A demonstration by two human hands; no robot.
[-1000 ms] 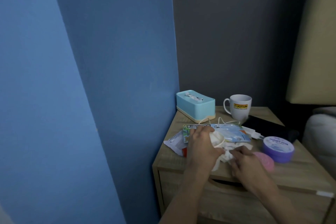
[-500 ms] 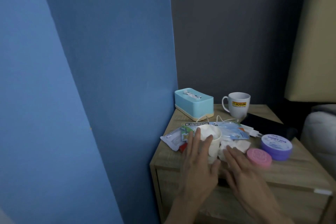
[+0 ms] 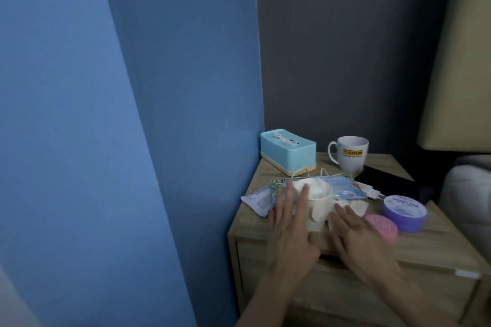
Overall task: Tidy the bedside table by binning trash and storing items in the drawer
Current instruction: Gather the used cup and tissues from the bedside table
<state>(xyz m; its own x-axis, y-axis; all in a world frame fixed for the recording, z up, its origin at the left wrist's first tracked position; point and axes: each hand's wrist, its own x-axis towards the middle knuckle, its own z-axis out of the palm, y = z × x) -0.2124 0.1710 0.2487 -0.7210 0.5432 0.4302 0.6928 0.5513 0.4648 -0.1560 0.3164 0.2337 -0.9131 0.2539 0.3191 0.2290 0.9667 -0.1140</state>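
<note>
A white paper cup (image 3: 320, 207) stuffed with crumpled tissue stands near the front left of the wooden bedside table (image 3: 438, 241). My left hand (image 3: 291, 231) lies against the cup's left side with fingers straight. My right hand (image 3: 358, 241) lies flat just right of the cup, fingers extended over white tissue scraps (image 3: 354, 206). Behind the cup lie a blue plastic packet (image 3: 342, 187) and a white sachet (image 3: 259, 198). The drawer (image 3: 372, 289) below the tabletop is shut.
A turquoise tissue box (image 3: 288, 151) and a white mug (image 3: 352, 152) stand at the back. A white charger plug (image 3: 372, 192), dark phone (image 3: 390, 180), purple round tin (image 3: 405, 212) and pink round item (image 3: 381, 227) sit on the right. Blue wall on the left, bed on the right.
Both hands went from clutching crumpled tissue to lying flat with straight fingers. The tissue now sits in the upright cup, and the hands have drawn back a little toward the table's front.
</note>
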